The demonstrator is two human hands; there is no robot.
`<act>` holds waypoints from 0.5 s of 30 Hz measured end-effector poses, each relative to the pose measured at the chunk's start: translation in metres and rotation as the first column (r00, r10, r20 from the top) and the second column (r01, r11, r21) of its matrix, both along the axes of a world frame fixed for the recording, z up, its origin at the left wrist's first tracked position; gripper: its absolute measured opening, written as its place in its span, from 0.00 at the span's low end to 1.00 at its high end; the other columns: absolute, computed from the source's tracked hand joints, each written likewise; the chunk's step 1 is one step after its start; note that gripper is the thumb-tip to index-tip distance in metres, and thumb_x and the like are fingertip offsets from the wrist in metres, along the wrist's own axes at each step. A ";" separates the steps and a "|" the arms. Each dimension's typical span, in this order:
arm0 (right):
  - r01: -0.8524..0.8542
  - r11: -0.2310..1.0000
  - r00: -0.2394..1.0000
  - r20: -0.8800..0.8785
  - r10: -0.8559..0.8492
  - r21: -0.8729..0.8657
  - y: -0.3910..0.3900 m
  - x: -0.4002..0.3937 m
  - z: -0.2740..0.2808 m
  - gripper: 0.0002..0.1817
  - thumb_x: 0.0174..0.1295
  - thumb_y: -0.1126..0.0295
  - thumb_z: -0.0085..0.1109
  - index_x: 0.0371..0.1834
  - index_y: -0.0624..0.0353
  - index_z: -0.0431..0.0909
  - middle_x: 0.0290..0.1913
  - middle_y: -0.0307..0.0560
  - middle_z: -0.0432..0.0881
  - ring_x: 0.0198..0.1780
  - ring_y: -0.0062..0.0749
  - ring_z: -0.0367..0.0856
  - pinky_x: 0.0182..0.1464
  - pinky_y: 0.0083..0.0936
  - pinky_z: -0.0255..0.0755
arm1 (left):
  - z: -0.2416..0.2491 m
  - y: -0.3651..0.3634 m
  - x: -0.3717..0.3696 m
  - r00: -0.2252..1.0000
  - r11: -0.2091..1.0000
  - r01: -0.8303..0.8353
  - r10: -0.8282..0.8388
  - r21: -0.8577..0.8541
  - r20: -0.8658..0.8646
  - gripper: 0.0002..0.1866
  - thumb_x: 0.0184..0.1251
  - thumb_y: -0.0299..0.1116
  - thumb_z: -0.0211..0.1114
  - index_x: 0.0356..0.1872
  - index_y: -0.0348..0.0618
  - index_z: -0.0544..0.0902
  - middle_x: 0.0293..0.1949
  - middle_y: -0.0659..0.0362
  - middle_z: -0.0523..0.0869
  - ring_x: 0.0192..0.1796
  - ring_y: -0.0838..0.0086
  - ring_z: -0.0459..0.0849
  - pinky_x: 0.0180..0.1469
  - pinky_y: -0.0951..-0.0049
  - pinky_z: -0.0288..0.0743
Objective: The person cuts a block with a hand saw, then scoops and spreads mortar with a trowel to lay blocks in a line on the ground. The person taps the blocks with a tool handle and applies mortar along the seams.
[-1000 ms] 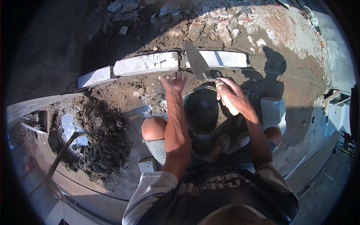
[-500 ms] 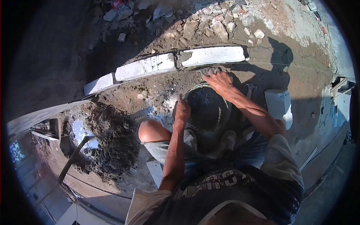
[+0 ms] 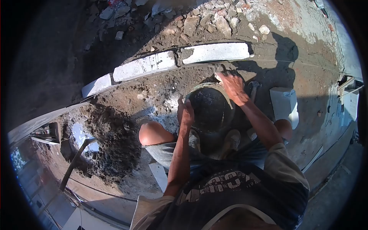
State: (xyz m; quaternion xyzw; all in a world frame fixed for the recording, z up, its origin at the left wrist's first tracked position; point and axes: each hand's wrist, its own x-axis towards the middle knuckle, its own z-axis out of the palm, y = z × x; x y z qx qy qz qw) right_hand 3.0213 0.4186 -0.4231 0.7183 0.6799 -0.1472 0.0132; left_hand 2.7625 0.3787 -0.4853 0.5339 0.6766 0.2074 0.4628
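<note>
A round dark bucket (image 3: 209, 109) stands on the ground between my feet, with grey residue inside. My left hand (image 3: 185, 112) is closed around its left rim. Past the bucket's upper right edge is my right hand (image 3: 232, 85), its fingers bent and their ends dark with wet mortar. Whatever lies under those fingers is hidden. Just beyond, a row of white blocks runs across the ground, the nearest being the right-hand block (image 3: 216, 52), with a middle block (image 3: 145, 67) beside it. Grey mortar fills the joint between these two.
A taut string (image 3: 303, 63) runs along the blocks. A hammer (image 3: 253, 90) lies right of the bucket, near a loose white block (image 3: 283, 105). To the left is a mortar heap (image 3: 111, 142) with a long handle (image 3: 76, 163) beside it. Rubble (image 3: 207, 25) lies behind the row.
My right hand has drawn back from the ground by the block row toward the bucket's rim, moving slightly right. My left hand stays on the rim. The view has shifted slightly.
</note>
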 end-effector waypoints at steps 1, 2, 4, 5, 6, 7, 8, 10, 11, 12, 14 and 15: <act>0.011 1.000 1.000 -0.003 -0.011 0.015 -0.004 0.011 0.002 0.24 0.63 0.65 0.65 0.63 0.43 0.74 0.43 0.59 0.85 0.42 0.56 0.87 0.40 0.49 0.79 | -0.007 0.002 -0.002 0.997 0.999 -0.039 0.040 -0.016 0.071 0.28 0.81 0.50 0.44 0.65 0.35 0.70 0.46 0.39 0.83 0.46 0.48 0.84 0.55 0.57 0.75; 0.022 1.000 1.000 -0.002 -0.022 -0.004 -0.008 0.026 0.006 0.26 0.65 0.69 0.59 0.67 0.40 0.72 0.47 0.57 0.85 0.43 0.57 0.87 0.44 0.49 0.80 | -0.015 0.003 -0.003 0.986 0.996 -0.080 0.084 -0.034 0.141 0.28 0.81 0.50 0.44 0.64 0.34 0.71 0.46 0.40 0.84 0.47 0.50 0.84 0.57 0.59 0.75; 0.034 0.999 0.998 0.055 -0.033 -0.011 -0.019 0.058 0.015 0.24 0.64 0.66 0.61 0.65 0.40 0.74 0.49 0.57 0.85 0.44 0.57 0.87 0.43 0.48 0.80 | -0.020 0.007 -0.008 0.972 0.986 -0.156 0.164 -0.061 0.166 0.28 0.81 0.51 0.44 0.60 0.33 0.74 0.45 0.43 0.84 0.44 0.55 0.83 0.55 0.61 0.74; 0.040 0.999 0.996 0.076 -0.039 -0.002 -0.026 0.074 0.021 0.23 0.64 0.66 0.61 0.65 0.40 0.75 0.50 0.57 0.85 0.45 0.57 0.87 0.43 0.48 0.80 | -0.022 0.010 -0.008 0.963 0.979 -0.192 0.202 -0.075 0.181 0.29 0.81 0.51 0.44 0.59 0.32 0.76 0.45 0.44 0.84 0.43 0.57 0.83 0.54 0.62 0.74; 0.063 0.998 0.988 0.139 -0.060 -0.011 -0.034 0.091 0.022 0.24 0.63 0.66 0.62 0.65 0.39 0.75 0.52 0.55 0.85 0.45 0.55 0.87 0.43 0.47 0.80 | -0.012 0.015 -0.004 0.956 0.961 -0.244 0.261 -0.131 0.132 0.28 0.79 0.50 0.46 0.51 0.30 0.80 0.40 0.48 0.84 0.39 0.62 0.79 0.51 0.63 0.73; 0.085 0.996 0.976 0.201 -0.080 -0.018 -0.043 0.104 0.022 0.25 0.63 0.65 0.63 0.65 0.37 0.75 0.53 0.53 0.84 0.46 0.53 0.87 0.44 0.46 0.79 | -0.007 0.018 -0.001 0.951 0.957 -0.254 0.274 -0.144 0.143 0.27 0.78 0.49 0.46 0.49 0.30 0.81 0.38 0.49 0.84 0.38 0.64 0.78 0.50 0.63 0.73; 0.110 0.994 0.960 0.262 -0.100 -0.025 -0.051 0.114 0.019 0.26 0.62 0.65 0.65 0.65 0.36 0.75 0.54 0.52 0.84 0.46 0.51 0.87 0.44 0.46 0.79 | -0.003 0.020 0.000 0.946 0.952 -0.261 0.284 -0.158 0.153 0.26 0.77 0.48 0.47 0.47 0.30 0.82 0.36 0.50 0.84 0.37 0.65 0.77 0.49 0.64 0.73; 0.020 1.000 0.956 0.293 -0.019 0.000 -0.061 0.112 0.023 0.25 0.63 0.66 0.61 0.65 0.35 0.76 0.56 0.51 0.83 0.48 0.49 0.86 0.44 0.44 0.79 | -0.011 0.024 0.000 0.928 0.924 -0.291 0.335 -0.248 0.162 0.25 0.75 0.46 0.49 0.43 0.31 0.84 0.33 0.52 0.85 0.36 0.68 0.78 0.47 0.66 0.73; -0.015 1.000 0.950 0.312 0.011 0.010 -0.067 0.109 0.025 0.25 0.63 0.67 0.60 0.65 0.35 0.76 0.57 0.50 0.83 0.49 0.48 0.86 0.44 0.44 0.78 | -0.021 0.024 0.000 0.920 0.914 -0.314 0.360 -0.258 0.154 0.25 0.74 0.46 0.49 0.45 0.32 0.85 0.35 0.52 0.86 0.37 0.68 0.79 0.47 0.66 0.73; -0.045 0.996 0.962 0.266 0.064 -0.076 -0.062 0.099 0.025 0.24 0.66 0.69 0.54 0.65 0.36 0.76 0.61 0.49 0.80 0.52 0.46 0.84 0.45 0.44 0.78 | -0.028 0.024 0.001 0.912 0.904 -0.337 0.383 -0.265 0.146 0.25 0.74 0.46 0.49 0.46 0.33 0.85 0.36 0.52 0.87 0.37 0.68 0.80 0.47 0.67 0.74; -0.085 0.996 0.972 0.218 0.089 -0.028 -0.055 0.087 -0.019 0.25 0.67 0.67 0.52 0.69 0.37 0.72 0.62 0.49 0.78 0.55 0.48 0.83 0.46 0.44 0.78 | -0.028 0.025 0.005 0.912 0.899 -0.372 0.401 -0.233 0.092 0.25 0.74 0.46 0.49 0.49 0.35 0.86 0.39 0.51 0.89 0.39 0.67 0.84 0.47 0.65 0.75; -0.080 0.994 0.982 0.167 0.092 -0.080 -0.043 0.073 -0.011 0.26 0.67 0.69 0.52 0.70 0.37 0.70 0.59 0.51 0.79 0.54 0.50 0.83 0.47 0.45 0.78 | -0.028 0.026 0.005 0.913 0.900 -0.365 0.397 -0.238 0.098 0.25 0.74 0.45 0.50 0.49 0.35 0.87 0.39 0.51 0.89 0.39 0.67 0.84 0.47 0.65 0.75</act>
